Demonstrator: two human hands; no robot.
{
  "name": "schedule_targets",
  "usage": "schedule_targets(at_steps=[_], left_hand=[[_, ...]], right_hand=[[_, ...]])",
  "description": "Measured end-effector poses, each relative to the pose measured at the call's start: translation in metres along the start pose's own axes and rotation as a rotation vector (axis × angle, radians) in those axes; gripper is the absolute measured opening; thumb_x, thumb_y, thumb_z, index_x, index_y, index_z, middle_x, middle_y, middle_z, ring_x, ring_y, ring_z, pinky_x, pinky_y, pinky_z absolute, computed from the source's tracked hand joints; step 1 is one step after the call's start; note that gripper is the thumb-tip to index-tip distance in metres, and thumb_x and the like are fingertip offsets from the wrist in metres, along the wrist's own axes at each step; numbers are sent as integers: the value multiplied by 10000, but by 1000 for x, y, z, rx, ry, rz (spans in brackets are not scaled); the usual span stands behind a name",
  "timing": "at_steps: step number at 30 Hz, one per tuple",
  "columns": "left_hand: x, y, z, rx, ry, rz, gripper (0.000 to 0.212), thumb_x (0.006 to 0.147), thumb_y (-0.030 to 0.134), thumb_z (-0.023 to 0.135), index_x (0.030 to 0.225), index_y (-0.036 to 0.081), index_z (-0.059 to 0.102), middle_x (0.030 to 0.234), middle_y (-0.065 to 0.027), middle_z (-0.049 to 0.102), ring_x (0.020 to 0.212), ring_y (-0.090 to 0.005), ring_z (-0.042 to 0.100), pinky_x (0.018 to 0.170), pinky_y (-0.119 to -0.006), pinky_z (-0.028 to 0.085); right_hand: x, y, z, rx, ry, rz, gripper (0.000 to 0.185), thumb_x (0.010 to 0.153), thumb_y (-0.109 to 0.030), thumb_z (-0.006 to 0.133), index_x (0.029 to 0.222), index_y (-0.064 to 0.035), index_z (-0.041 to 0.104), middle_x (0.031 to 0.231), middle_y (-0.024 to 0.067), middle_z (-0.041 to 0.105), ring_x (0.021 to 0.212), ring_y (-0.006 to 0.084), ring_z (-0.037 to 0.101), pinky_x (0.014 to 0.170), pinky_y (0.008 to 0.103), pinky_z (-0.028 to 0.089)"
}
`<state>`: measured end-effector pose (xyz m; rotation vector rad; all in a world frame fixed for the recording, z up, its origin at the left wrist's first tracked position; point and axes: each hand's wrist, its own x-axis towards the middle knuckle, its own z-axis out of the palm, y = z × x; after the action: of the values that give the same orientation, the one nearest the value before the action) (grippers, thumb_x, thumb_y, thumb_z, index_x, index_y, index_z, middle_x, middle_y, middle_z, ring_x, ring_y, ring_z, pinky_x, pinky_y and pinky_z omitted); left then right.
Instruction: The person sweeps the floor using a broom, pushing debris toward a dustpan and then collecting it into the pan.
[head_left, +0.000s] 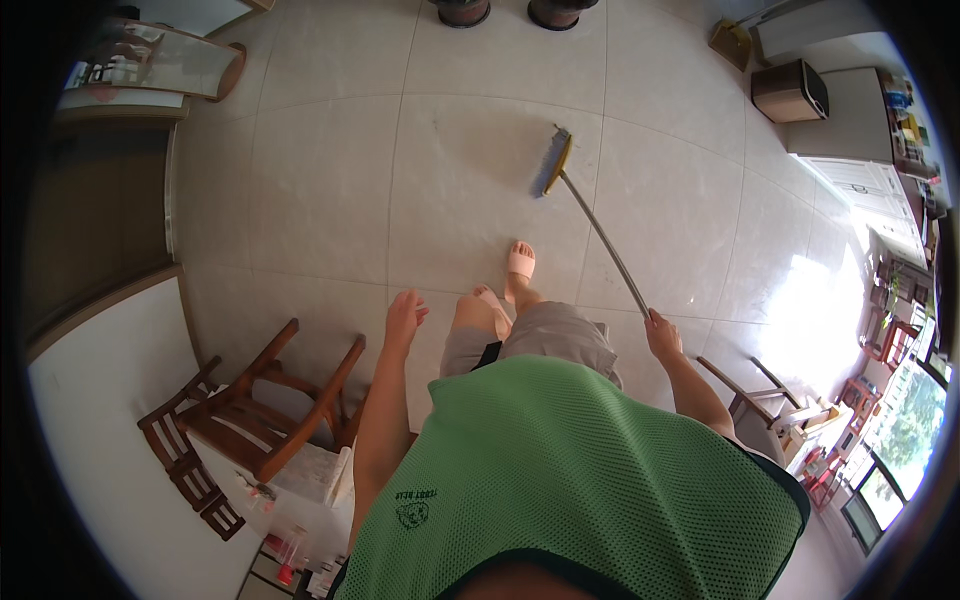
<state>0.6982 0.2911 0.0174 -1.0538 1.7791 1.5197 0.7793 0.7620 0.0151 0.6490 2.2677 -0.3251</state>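
My right hand (664, 335) is closed around the upper end of a broom's metal handle (604, 241). From there the handle slants forward and left to the broom head (558, 161), which has a yellow back and blue-grey bristles. The bristles face left on the pale tiled floor (480, 135). My left hand (406, 319) hangs free beside my left thigh, its fingers loosely bent and apart, with nothing in it. Between the hands are my feet in pink slippers (521, 262), the right one further forward.
Wooden chairs (270, 405) stand close at my left, near a white wall. A yellow dustpan (730, 45) and a box-like bin (789, 91) are at the far right, beside white cabinets (851, 180). Two dark pots (463, 12) stand ahead. Another chair (754, 390) is behind my right hand.
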Motion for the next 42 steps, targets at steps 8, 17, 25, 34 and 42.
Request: schedule_targets(at_steps=[8,17,25,34,42], left_hand=[[53,70,-11,64,-92,47,437,826,350,427,1133,42,399,1014,-107,511,767,-134,538,665,-245,426],[106,134,-82,219,-116,3,460,802,387,448,1108,46,409,1008,-112,516,743,-138,544,630,-242,433],[156,163,-129,306,-115,6,439,816,363,441,1108,35,428,970,-100,529,720,-129,541,585,-225,421],[182,204,-79,366,-232,24,452,816,385,439,1105,37,425,955,-97,538,706,-120,544,573,-222,422],[171,211,-73,358,-209,-17,429,812,375,448,1088,47,434,937,-99,542,700,-126,546,553,-221,421]], right_hand=[[55,-151,5,3,-93,-250,355,821,-329,367,1154,-215,408,881,163,570,833,342,530,718,438,417],[142,-381,-10,-88,-207,-261,270,816,-237,404,1069,-180,481,951,91,563,885,262,534,727,380,436],[59,-235,13,295,-127,192,370,790,-341,396,1094,-151,486,982,112,551,914,287,513,769,390,403],[-12,-209,16,401,12,352,354,791,-318,388,1090,-155,486,976,155,543,928,329,494,800,398,386],[89,-314,-9,343,-97,-30,361,824,-296,353,1155,-162,412,953,146,554,903,324,505,762,410,397]])
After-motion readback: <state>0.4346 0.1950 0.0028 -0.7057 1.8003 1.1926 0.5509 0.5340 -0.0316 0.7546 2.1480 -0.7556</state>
